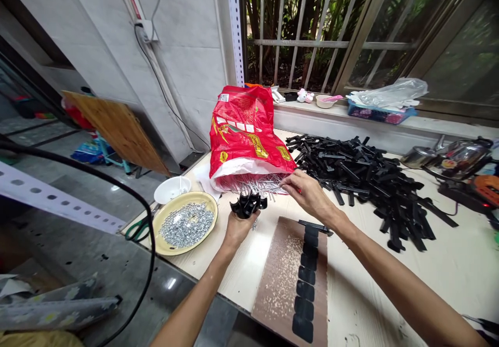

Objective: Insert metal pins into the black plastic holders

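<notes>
My left hand (238, 227) is closed around a bunch of black curved plastic pieces (248, 205), held above the table in front of a red bag. The red bag (249, 133) lies with its white-lined mouth facing me, and thin metal rods (249, 183) spill from it. At the right side of that mouth, my right hand (302, 188) has its fingers pinched together by the rods; whether a rod is between them is too small to make out. Below my hands lies a brown board (273, 279) bearing a row of black flat pieces (306, 277) with a black bar across the top.
A yellow bowl (159, 243) of small metal parts stands left, by a white bowl (166, 193) and green-handled scissors (136, 230). Black plastic strips (351, 170) are heaped at the right. A kettle (463, 154) stands far right. A black cable (150, 243) hangs across the left.
</notes>
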A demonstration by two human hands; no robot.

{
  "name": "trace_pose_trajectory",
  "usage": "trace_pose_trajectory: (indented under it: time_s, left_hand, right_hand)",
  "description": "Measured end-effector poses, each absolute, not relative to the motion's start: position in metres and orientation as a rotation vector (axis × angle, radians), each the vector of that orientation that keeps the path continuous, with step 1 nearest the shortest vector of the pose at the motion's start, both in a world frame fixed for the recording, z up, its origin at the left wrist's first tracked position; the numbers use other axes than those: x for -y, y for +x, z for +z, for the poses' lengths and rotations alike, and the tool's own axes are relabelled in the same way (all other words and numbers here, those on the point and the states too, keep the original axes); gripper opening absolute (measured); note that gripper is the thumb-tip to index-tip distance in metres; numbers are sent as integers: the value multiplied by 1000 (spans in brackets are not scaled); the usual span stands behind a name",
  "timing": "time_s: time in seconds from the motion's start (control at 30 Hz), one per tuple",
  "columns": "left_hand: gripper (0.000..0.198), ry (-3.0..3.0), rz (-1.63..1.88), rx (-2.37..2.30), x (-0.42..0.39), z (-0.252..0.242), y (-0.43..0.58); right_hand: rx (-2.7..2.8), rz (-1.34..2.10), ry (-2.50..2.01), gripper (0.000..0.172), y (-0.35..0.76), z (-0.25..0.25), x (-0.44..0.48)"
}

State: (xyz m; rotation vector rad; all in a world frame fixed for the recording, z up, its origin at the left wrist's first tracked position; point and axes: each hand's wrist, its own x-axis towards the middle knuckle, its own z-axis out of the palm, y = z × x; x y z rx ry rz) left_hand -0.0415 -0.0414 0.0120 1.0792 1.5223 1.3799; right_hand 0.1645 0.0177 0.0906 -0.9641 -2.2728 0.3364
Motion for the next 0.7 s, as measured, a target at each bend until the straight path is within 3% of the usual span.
trace_pose_trajectory:
  time_s: [0.2, 0.47, 0.7]
  left_hand:
    - [29, 1160, 1320, -1516, 46, 9, -43]
    - [30, 1099, 1322, -1421, 44, 11, -43]
    - [20, 884, 1486, -1105, 49, 21, -43]
  right_hand:
    - [2465, 208, -873, 24, 149, 105, -9]
    - [2423, 430, -765, 19, 138, 102, -30]
    - [2378, 475, -1499, 19, 123, 28, -59]
